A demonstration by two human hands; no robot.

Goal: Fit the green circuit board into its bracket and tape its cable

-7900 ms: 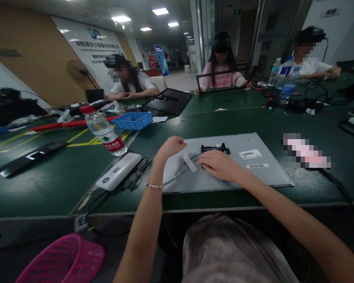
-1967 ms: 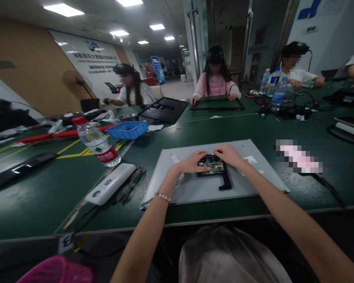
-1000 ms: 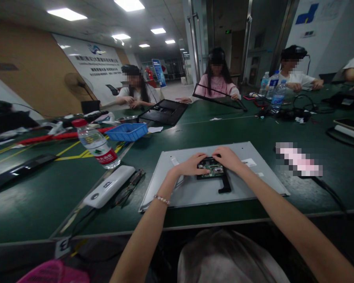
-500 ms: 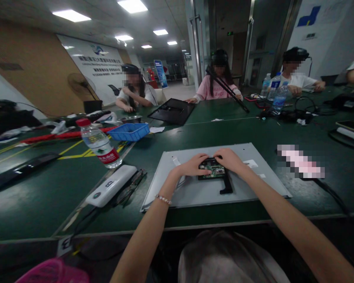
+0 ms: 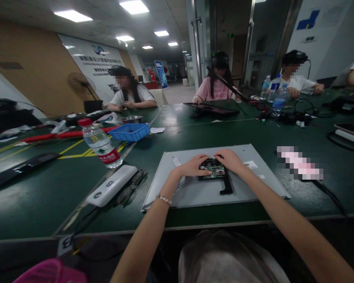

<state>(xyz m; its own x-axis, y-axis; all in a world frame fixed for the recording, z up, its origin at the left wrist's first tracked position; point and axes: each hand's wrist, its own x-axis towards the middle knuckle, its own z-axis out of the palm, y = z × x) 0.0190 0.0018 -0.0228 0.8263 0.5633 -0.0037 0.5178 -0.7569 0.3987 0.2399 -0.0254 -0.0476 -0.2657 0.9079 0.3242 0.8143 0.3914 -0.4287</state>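
Observation:
A grey flat panel (image 5: 188,196) lies on the green table in front of me. On its middle sits a green circuit board (image 5: 214,169) in a black frame, with a black L-shaped arm (image 5: 227,186) reaching toward me. My left hand (image 5: 194,166) grips the left side of the board, thumb on its face and fingers at the far edge. My right hand (image 5: 227,159) holds the far right corner, its fingertips curled at the frame; part of the frame is hidden beneath them. White labels (image 5: 250,164) are stuck on the panel's right part.
Left of the panel are glasses (image 5: 131,188), a white power bank (image 5: 112,185), a water bottle (image 5: 102,143) and a blue basket (image 5: 129,132). A blurred pink object (image 5: 300,163) with a cable lies right. Across the table, people sit near a dark panel (image 5: 214,109) and bottles (image 5: 280,98).
Across the table, the dark panel has moved right and now lies before the person in pink. The person at the left has shifted posture. My hands look unchanged on the board.

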